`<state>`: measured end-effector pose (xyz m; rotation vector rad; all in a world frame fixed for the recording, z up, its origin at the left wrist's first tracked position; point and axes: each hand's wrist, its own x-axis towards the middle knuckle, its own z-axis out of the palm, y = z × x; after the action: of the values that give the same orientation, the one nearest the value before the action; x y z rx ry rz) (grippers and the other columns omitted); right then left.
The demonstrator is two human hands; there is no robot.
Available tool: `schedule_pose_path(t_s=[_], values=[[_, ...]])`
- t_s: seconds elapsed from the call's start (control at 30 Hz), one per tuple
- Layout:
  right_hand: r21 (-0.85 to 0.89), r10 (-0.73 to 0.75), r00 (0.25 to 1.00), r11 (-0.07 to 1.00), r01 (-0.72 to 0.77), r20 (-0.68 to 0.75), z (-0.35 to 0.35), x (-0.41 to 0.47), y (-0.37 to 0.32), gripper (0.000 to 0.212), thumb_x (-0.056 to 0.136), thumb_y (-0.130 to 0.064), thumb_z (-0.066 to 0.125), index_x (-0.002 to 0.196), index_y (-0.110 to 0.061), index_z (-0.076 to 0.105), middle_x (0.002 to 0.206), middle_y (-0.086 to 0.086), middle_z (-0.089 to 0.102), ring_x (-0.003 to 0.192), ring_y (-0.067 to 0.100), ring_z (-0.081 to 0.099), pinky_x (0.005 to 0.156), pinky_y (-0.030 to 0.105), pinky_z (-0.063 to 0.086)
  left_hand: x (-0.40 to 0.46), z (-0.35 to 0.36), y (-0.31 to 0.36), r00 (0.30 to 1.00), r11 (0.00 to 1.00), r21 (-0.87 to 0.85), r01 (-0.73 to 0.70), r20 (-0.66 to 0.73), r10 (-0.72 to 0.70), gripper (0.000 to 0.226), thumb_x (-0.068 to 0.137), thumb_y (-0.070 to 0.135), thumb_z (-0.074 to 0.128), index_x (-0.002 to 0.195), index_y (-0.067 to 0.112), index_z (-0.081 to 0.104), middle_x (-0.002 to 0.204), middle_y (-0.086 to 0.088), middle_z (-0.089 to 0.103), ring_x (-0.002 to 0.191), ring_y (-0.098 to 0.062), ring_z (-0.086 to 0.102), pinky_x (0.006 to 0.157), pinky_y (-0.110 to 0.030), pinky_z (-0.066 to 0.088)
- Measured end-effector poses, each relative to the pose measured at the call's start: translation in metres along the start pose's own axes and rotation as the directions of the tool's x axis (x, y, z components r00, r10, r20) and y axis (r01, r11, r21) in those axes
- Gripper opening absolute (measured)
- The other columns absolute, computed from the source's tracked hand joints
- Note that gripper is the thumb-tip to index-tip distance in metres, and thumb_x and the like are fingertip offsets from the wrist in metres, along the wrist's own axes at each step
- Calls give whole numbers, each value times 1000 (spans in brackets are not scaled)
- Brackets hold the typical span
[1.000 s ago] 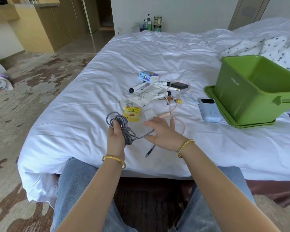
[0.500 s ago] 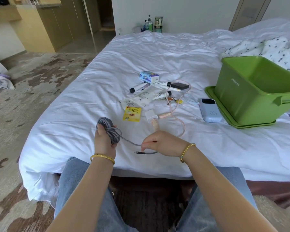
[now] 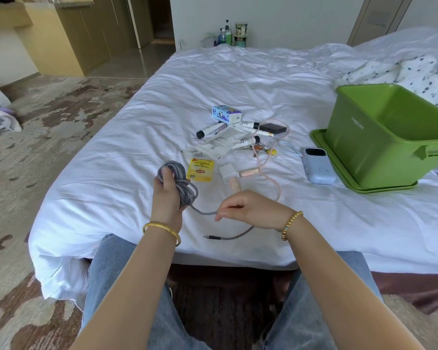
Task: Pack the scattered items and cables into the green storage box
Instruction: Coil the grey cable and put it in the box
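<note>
A big bed with a white sheet fills the room, and a patchy brown and tan rug lies on the floor to its left. A person in blue jeans sits at the near edge of the bed.

The left hand is closed around a coil of gray cable and holds it up just above the sheet. A gold bangle sits on that wrist. The loose end of the cable runs to the right to the right hand, which pinches it between thumb and fingers. Past that hand the cable curls back, and its plug lies on the sheet near the bed edge. A bead bracelet is on the right wrist.

Just beyond the hands lies a yellow tea bag packet, and beside it a white charger. A pink cable loops around near the charger. Farther back is a small pile: a few tubes, a flat white packet, a small blue and white box and a little black box.

To the right lies a pale blue power bank, just beside the green lid. The green box stands on that lid at the right side of the bed, open at the top. A spotted blanket is bunched up behind it.
</note>
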<state>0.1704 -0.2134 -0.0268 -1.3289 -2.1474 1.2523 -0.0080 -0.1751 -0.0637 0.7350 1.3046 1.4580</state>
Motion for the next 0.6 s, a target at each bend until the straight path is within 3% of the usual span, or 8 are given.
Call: schedule_pose_path(t_s=[0.1,0.2,0.3,0.37,0.43,0.5,0.6], values=[[120,-5,990,993,21,-137,-6,1,-2,16,89,-14,59,74,-18,64,51,-21,57,48,-10,48,49,3,34,-2,-3,-6,987,930,329,-161,47,154,24,97,37,39,106,14,44,106,-20,62,99,-33,61,87,-42,47],[110,10,969,994,18,-248,-8,6,1,22,88,-16,61,66,-18,58,56,-10,47,47,0,39,47,8,30,-13,-1,-15,936,824,477,-307,310,169,15,98,30,41,101,16,45,92,-6,60,93,-28,60,81,-33,45],[144,6,946,989,43,-323,-5,9,4,26,86,-14,63,63,-18,53,57,-6,43,46,0,38,47,9,30,-28,3,-18,842,779,475,-409,525,122,24,99,39,33,106,25,51,92,12,58,88,1,55,73,-8,38],[190,1,928,979,75,-372,-4,10,6,28,84,-10,65,61,-19,53,57,-7,47,45,-4,43,48,7,33,-34,7,-18,785,794,460,-398,619,35,30,95,50,31,108,32,51,99,18,57,90,14,53,74,1,36],[226,-8,914,968,108,-405,-5,9,8,26,83,-7,66,63,-19,54,59,-7,51,47,-7,47,52,5,37,-36,10,-17,737,780,503,-373,671,-81,14,92,47,44,103,38,46,100,17,55,92,6,52,73,-1,39],[243,-26,907,960,140,-421,-5,8,9,25,82,-4,66,64,-19,55,57,-9,52,47,-8,49,52,3,37,-37,10,-16,669,736,536,-413,727,-154,23,89,30,58,102,39,41,103,10,55,93,0,52,74,-2,42],[237,-47,907,959,158,-418,-5,8,8,25,82,-2,66,66,-19,55,49,-15,56,47,-9,50,54,2,38,-38,10,-15,598,698,539,-472,777,-195,20,91,20,53,103,34,47,97,9,61,86,2,56,71,-5,45]])
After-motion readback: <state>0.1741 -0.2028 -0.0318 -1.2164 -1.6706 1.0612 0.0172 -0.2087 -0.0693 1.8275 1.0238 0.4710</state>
